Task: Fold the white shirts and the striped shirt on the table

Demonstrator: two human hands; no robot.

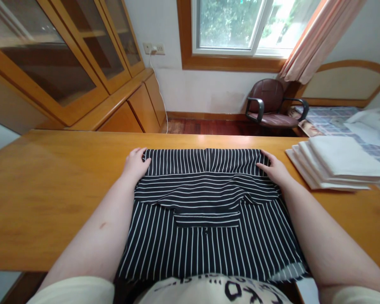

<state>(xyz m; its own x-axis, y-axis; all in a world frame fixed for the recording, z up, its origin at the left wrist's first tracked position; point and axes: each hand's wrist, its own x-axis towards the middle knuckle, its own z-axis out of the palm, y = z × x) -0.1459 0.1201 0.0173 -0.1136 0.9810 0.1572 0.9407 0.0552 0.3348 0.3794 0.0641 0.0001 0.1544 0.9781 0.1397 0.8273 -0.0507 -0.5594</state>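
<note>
A black shirt with white stripes (206, 249) lies spread on the wooden table (66, 190), its near edge reaching the table's front by my body. Its collar (207, 219) faces me, and a far strip is folded over toward me. My left hand (137, 164) grips the far left corner of that fold, thumb on top and other fingers around the edge. At the far right corner, my right hand (274, 168) pinches the cloth in the same way. Parts of the fingers are hidden behind the fabric.
A stack of white folded sheets or bags (342, 160) sits on the table at the right. Beyond the table are a maroon armchair (269, 101), a bed with a plaid cover (332, 120), a window, and a glass-door wooden cabinet (104, 101) at the left.
</note>
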